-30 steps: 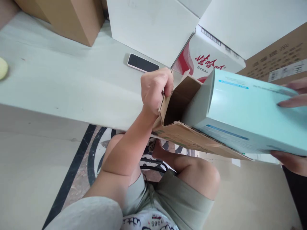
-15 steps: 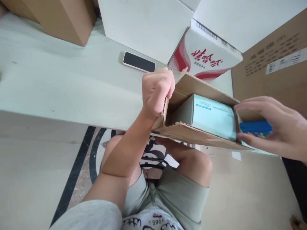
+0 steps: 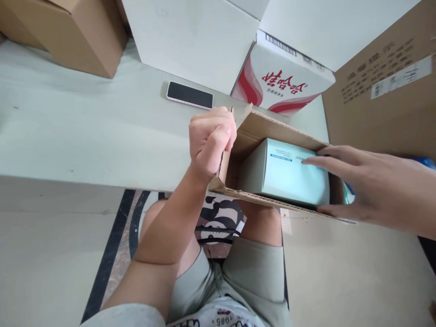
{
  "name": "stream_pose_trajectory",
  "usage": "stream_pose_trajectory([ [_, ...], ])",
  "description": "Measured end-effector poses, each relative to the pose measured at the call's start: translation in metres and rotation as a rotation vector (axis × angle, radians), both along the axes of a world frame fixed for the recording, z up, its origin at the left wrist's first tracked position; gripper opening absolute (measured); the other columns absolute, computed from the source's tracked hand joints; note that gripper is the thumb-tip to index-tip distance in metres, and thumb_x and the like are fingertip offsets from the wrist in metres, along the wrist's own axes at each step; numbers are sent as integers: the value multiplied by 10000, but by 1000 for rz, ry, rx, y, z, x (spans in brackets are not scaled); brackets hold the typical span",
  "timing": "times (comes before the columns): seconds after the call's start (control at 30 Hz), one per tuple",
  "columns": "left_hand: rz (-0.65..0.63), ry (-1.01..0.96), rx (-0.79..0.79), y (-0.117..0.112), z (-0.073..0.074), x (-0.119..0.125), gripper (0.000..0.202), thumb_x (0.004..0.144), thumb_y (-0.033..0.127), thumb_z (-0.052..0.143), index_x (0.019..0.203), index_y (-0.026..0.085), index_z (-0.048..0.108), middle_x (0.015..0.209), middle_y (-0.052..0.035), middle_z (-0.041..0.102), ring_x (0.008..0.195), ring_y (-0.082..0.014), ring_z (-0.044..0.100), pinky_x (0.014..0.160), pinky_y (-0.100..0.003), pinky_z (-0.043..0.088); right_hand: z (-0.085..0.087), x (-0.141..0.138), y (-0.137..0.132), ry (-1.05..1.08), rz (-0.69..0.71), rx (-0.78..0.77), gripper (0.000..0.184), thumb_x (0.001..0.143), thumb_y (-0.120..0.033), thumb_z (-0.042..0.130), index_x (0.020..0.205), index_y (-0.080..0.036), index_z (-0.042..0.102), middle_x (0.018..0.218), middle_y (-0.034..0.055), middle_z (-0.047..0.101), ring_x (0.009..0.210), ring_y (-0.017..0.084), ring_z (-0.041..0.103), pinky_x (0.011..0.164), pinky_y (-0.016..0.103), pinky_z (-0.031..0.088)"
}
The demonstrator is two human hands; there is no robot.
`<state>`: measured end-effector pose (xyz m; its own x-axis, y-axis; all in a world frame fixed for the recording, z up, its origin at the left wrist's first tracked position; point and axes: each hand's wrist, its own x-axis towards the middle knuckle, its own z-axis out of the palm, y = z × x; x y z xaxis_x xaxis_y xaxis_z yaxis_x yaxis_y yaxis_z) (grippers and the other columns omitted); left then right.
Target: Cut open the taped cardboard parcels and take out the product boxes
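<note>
My left hand [image 3: 210, 138] is a closed fist gripping the left end flap of an open brown cardboard box [image 3: 269, 125] that juts over the table's front edge above my knees. Inside the box lies a pale teal carton [image 3: 286, 175] with a blue label line. My right hand [image 3: 371, 186] reaches in from the right with fingers stretched out. Its fingertips rest on the teal carton's top and its thumb runs along the box's near wall. A bit of blue [image 3: 348, 194] shows behind that hand at the box's right end.
A black phone [image 3: 190, 95] lies on the pale table [image 3: 85, 127] behind my left fist. White boxes [image 3: 194, 41], a red-and-white printed case [image 3: 282, 81] and brown cartons [image 3: 384, 86] crowd the back and right. Another brown carton [image 3: 68, 32] stands far left.
The teal carton went from sticking out of the box to lying fully inside it. My right hand let go of its end and now lies flat on top. The left fist kept its grip.
</note>
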<state>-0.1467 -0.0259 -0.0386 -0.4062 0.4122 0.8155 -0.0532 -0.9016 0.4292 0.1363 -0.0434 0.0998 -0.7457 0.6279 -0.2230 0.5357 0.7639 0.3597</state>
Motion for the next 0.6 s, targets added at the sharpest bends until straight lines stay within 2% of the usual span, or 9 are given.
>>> stream_pose_trajectory([
  [0.07,-22,-15,-2,-1,2,1,602,1063,397,532,507,217,388,422,8,389,422,-146,324,515,-406,268,-1,-4,-2,-46,44,49,746,820,-734,630,1425,-301,577,1234,98,717,655,251,685,581,445,568],
  [0.13,-47,-4,7,-2,3,3,590,1059,393,529,510,221,397,420,4,387,420,-154,325,515,-415,259,-4,-8,-2,-54,78,50,772,818,-740,623,1418,-256,573,1216,123,703,694,262,695,647,470,594],
  [0.27,-72,14,-49,-4,4,6,578,1053,400,526,517,215,411,441,-2,396,451,-156,347,540,-418,262,-14,-12,2,-27,37,-19,760,793,-713,659,1392,-256,559,1315,172,628,952,336,725,797,518,610],
  [0.4,-70,32,-54,-4,1,5,560,1049,402,552,539,216,415,466,4,382,474,-154,358,568,-410,273,-22,-12,5,23,-14,-86,730,790,-649,671,1397,-268,531,1396,187,590,1255,416,630,963,575,563],
  [0.5,-60,65,-41,-2,-1,3,554,1064,400,542,554,223,419,478,7,394,468,-155,359,574,-415,283,-19,-12,7,77,6,-103,726,810,-610,649,1435,-281,477,1324,157,631,1157,371,660,933,537,566],
  [0.6,-36,73,-20,0,-2,3,561,1072,411,521,549,231,424,475,-2,409,464,-163,364,576,-423,286,-6,-7,10,155,29,-112,756,825,-644,615,1465,-287,432,1329,151,630,1064,341,675,829,479,581],
])
